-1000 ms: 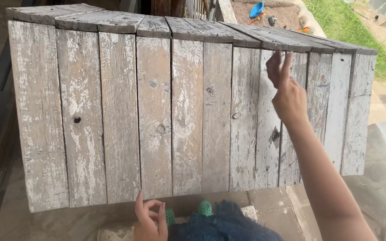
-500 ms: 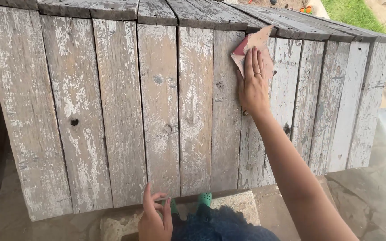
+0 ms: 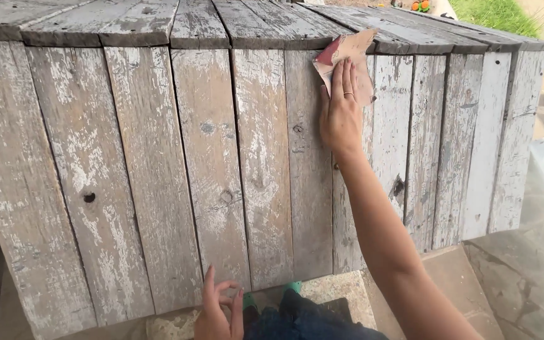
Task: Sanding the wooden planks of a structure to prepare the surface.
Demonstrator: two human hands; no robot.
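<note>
Fingers of the right hand [image 3: 340, 113] lay flat and close together, pressing a reddish sheet of sandpaper [image 3: 345, 58] against the weathered wooden planks [image 3: 177, 170] just under the top edge. Much of the sheet was hidden beneath the palm. Low down, the left hand [image 3: 218, 311] touched the planks' bottom edge, fingers loosely curled and holding nothing visible; its wrist was cut off by the frame.

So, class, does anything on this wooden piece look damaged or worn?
Yes: the white paint on the vertical planks is flaking to bare grey wood, and a dark hole pierces a left plank.
</note>
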